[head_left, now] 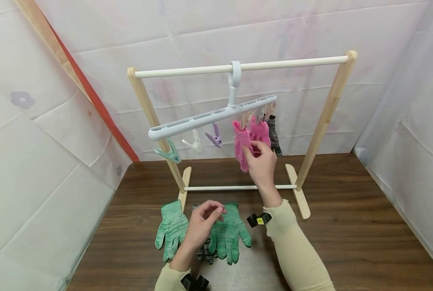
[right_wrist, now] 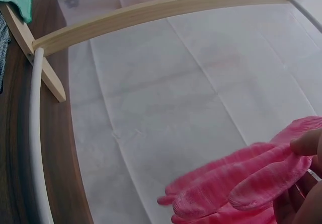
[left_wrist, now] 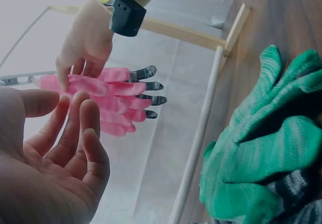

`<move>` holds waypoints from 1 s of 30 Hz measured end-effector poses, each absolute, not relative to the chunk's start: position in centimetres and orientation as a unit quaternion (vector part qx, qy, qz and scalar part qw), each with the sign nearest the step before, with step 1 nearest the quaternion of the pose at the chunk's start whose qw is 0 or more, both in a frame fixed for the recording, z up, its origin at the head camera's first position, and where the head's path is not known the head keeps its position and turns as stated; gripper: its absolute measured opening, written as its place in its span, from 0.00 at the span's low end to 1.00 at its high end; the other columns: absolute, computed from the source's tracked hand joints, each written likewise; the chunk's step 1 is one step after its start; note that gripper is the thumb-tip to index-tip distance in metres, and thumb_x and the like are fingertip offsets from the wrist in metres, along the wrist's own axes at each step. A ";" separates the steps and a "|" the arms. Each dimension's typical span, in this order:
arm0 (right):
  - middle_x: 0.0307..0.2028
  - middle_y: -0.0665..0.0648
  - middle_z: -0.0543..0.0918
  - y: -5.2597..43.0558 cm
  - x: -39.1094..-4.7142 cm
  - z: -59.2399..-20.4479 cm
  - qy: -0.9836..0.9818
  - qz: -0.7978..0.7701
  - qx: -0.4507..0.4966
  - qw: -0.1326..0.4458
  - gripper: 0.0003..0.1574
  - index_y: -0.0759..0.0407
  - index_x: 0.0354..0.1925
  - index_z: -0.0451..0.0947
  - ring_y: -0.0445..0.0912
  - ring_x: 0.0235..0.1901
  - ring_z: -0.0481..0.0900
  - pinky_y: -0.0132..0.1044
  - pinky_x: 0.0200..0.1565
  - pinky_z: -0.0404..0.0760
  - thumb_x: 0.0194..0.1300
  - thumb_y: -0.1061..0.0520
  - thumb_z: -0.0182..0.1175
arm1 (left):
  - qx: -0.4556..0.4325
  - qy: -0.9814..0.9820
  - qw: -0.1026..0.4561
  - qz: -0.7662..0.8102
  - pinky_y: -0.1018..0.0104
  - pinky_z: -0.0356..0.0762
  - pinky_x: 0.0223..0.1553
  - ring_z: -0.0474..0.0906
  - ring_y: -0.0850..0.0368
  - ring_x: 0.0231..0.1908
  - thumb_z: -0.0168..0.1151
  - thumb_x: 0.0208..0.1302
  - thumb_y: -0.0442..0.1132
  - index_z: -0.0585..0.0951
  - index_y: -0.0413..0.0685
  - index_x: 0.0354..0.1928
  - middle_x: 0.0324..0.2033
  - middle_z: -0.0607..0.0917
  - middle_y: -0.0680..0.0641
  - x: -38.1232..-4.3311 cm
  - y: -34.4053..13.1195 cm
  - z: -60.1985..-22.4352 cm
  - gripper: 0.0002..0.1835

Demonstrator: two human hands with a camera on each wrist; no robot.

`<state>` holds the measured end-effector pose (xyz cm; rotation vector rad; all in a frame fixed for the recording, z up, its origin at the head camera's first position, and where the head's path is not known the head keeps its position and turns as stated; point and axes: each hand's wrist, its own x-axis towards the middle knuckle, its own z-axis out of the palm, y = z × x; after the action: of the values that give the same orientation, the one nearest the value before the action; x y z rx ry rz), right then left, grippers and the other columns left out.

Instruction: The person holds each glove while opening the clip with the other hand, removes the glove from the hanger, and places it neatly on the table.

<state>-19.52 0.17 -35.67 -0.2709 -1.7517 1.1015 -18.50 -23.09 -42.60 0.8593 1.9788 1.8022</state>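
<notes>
A pink glove [head_left: 241, 141] hangs by a clip from the light-grey hanger [head_left: 198, 121]. My right hand [head_left: 264, 166] pinches this glove at its edge, thumb in front and fingers behind, as the right wrist view also shows. A second pink glove [head_left: 261, 128] and a dark grey glove [head_left: 274, 139] hang behind it toward the hanger's far end. Lower down, my left hand [head_left: 200, 226] holds nothing, its fingers loosely curled above the table. Beneath and beside it lie two green gloves [head_left: 228, 234], partly covering a dark speckled glove [head_left: 206, 251].
The hanger hooks over the white top bar [head_left: 293, 64] of a wooden rack [head_left: 325, 117]. Mint, white and purple clips [head_left: 214, 136] dangle bare on its near side. A lower white rod [head_left: 220, 188] joins the rack's feet on the brown table [head_left: 347, 226].
</notes>
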 end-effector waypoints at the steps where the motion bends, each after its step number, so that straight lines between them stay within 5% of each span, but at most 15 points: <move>1: 0.35 0.60 0.87 0.2 -19.4 -35.7 -0.723 0.456 -0.112 0.507 0.11 0.66 0.40 0.85 0.50 0.30 0.84 0.35 0.33 0.80 0.61 0.61 0.70 | 0.304 0.693 0.162 0.633 0.51 0.81 0.43 0.80 0.34 0.39 0.58 0.74 0.40 0.81 0.39 0.44 0.40 0.85 0.39 -18.5 -23.0 -42.5 0.10; 9: 0.36 0.60 0.87 -0.1 -18.5 -35.5 -0.721 0.457 -0.118 0.507 0.11 0.66 0.41 0.86 0.50 0.30 0.83 0.31 0.32 0.79 0.61 0.61 0.70 | 0.311 0.685 0.143 0.643 0.64 0.78 0.35 0.81 0.39 0.37 0.58 0.74 0.39 0.82 0.40 0.44 0.40 0.85 0.38 -18.6 -22.5 -41.6 0.09; 14: 0.37 0.60 0.87 -0.2 -18.3 -35.8 -0.728 0.446 -0.115 0.508 0.11 0.66 0.41 0.86 0.51 0.30 0.84 0.37 0.33 0.80 0.61 0.60 0.70 | 0.323 0.681 0.126 0.644 0.65 0.76 0.31 0.81 0.46 0.35 0.58 0.74 0.39 0.82 0.43 0.44 0.39 0.85 0.39 -18.7 -22.2 -41.2 0.08; 21: 0.36 0.60 0.87 -0.4 -17.8 -36.0 -0.724 0.444 -0.107 0.518 0.11 0.67 0.40 0.86 0.50 0.31 0.84 0.42 0.34 0.81 0.61 0.61 0.70 | 0.342 0.667 0.103 0.654 0.65 0.75 0.26 0.81 0.41 0.35 0.57 0.74 0.38 0.80 0.41 0.45 0.39 0.84 0.34 -18.9 -21.9 -40.5 0.08; 30: 0.34 0.58 0.86 -0.7 -17.1 -35.7 -0.722 0.442 -0.105 0.522 0.09 0.66 0.39 0.86 0.48 0.29 0.83 0.36 0.32 0.79 0.60 0.62 0.71 | 0.358 0.662 0.064 0.656 0.60 0.81 0.39 0.80 0.35 0.36 0.58 0.74 0.37 0.81 0.41 0.45 0.38 0.85 0.37 -19.3 -21.4 -38.7 0.07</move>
<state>-17.11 -0.72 -35.74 -0.2516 -1.7301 1.0583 -19.30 -21.35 -38.68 1.0818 1.9977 1.9792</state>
